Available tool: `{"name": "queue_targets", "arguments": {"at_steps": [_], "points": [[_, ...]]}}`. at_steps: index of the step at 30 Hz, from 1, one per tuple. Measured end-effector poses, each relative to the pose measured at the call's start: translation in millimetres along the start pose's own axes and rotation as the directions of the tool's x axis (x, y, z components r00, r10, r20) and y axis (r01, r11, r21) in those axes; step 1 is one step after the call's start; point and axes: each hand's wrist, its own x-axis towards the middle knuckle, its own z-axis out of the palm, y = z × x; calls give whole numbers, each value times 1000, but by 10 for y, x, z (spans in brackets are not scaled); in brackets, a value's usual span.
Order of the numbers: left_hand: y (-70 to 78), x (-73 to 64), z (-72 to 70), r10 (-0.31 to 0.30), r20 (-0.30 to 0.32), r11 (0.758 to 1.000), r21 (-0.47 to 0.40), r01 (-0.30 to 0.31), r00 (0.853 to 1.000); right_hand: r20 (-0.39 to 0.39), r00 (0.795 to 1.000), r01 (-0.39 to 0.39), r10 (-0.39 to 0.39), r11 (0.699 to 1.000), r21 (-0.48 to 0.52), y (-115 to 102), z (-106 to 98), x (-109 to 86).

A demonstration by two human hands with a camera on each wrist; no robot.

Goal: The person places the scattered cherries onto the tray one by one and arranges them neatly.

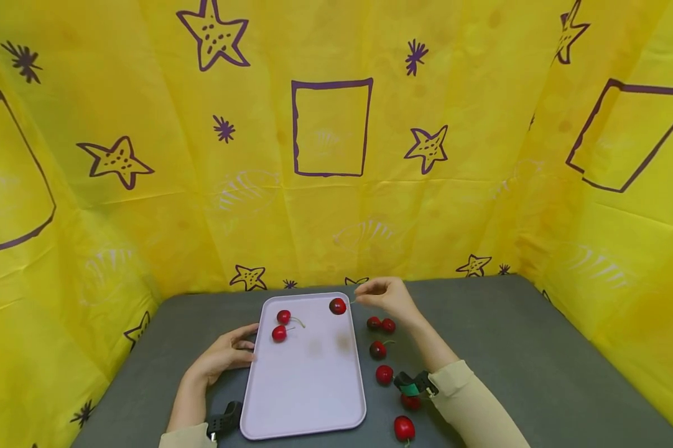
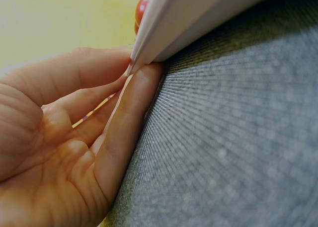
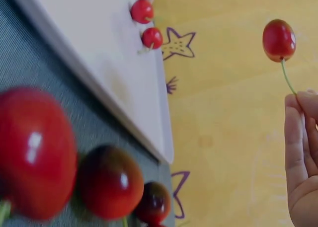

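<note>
My right hand [image 1: 389,300] pinches the thin green stem of a red cherry [image 3: 279,40] between thumb and fingertips. In the head view that cherry overlaps the tray's far right corner; in the right wrist view it stands above the fingers. My left hand [image 1: 224,353] is at the left side of the white tray [image 1: 303,398], and its thumb and fingers grip the rim [image 2: 149,43]. Two cherries with stems, one [image 1: 283,317] behind the other [image 1: 279,334], lie on the tray's far left part.
Right of the tray, several cherries lie in a rough row on the grey table [image 1: 482,348], from a far pair [image 1: 381,324] to a near one [image 1: 404,428]. The right wrist's dark band [image 1: 417,384] partly covers one cherry. A yellow patterned cloth [image 1: 325,236] encloses the back and sides.
</note>
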Motion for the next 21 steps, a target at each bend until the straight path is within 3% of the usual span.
{"name": "queue_targets", "arguments": {"at_steps": [10, 21], "points": [[-24, -8, 9, 8, 4, 1000, 0, -8, 1000, -30, 999, -10, 12, 999, 51, -49, 259, 105], [-16, 2, -2, -1, 0, 1000, 3, 1, 1000, -29, 999, -19, 19, 1000, 0, -35, 562, 132]]}}
